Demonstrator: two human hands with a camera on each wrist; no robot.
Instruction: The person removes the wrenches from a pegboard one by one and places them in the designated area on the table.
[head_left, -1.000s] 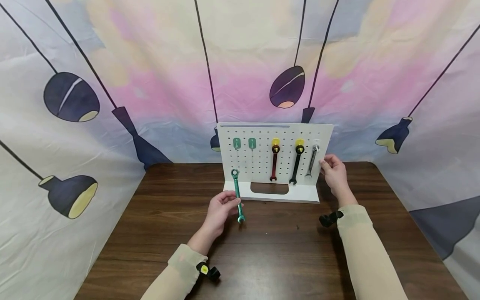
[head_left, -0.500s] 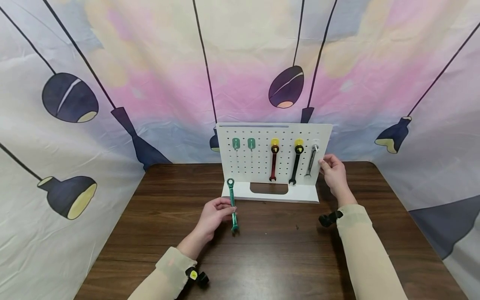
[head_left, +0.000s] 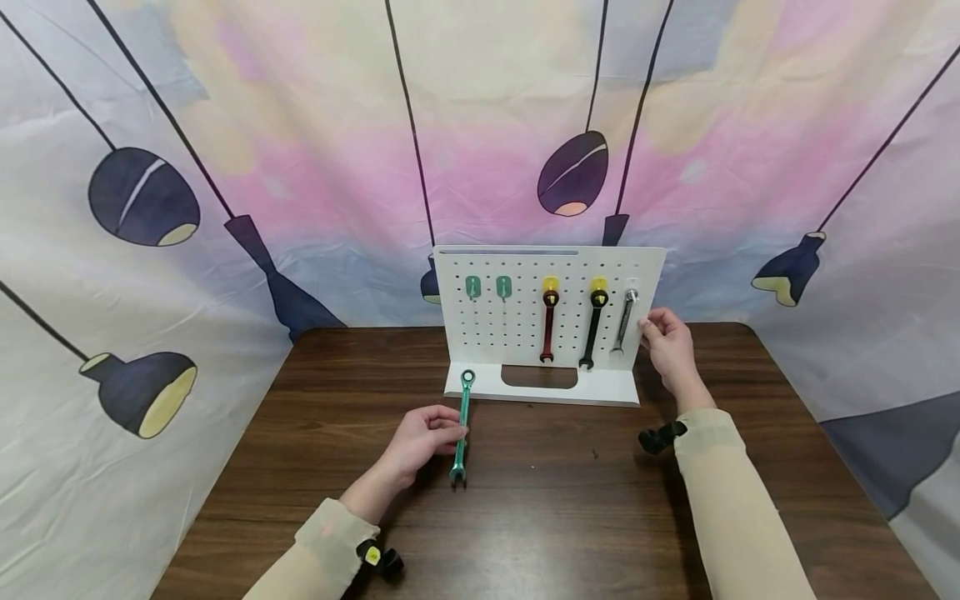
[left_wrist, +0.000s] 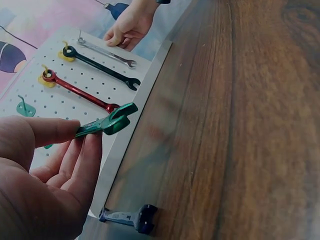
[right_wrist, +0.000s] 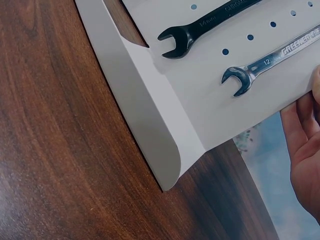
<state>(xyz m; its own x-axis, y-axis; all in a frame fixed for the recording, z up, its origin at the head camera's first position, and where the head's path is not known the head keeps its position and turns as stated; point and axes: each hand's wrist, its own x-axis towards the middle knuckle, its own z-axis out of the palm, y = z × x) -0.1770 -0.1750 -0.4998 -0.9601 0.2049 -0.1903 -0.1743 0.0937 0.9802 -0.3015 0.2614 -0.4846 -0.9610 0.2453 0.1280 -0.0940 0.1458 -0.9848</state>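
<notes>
My left hand [head_left: 423,442] pinches a green combination wrench [head_left: 462,425] between thumb and fingers, above the table in front of the pegboard's left end. Its ring end points to the board, its open end toward me. At the far side, my right hand [head_left: 669,348] grips the right edge of the white pegboard [head_left: 517,333] between thumb and fingers. Hanging on the board are a red wrench [head_left: 548,327], a black wrench [head_left: 592,329] and a silver wrench [head_left: 624,323]. Two green hooks [head_left: 473,287] on the left bear nothing. Right fingertips are partly cut off in the right wrist view.
The pegboard's foot, with a cut-out slot, stands on the dark wooden table [head_left: 570,500]. A blue wrench-like thing [left_wrist: 127,217] shows low in the left wrist view; what it rests on is unclear. Behind hangs a printed cloth [head_left: 337,167].
My left hand has drawn back toward me and slightly left, carrying the green wrench away from the board, and the wrench now tilts the other way. The right hand stays put.
</notes>
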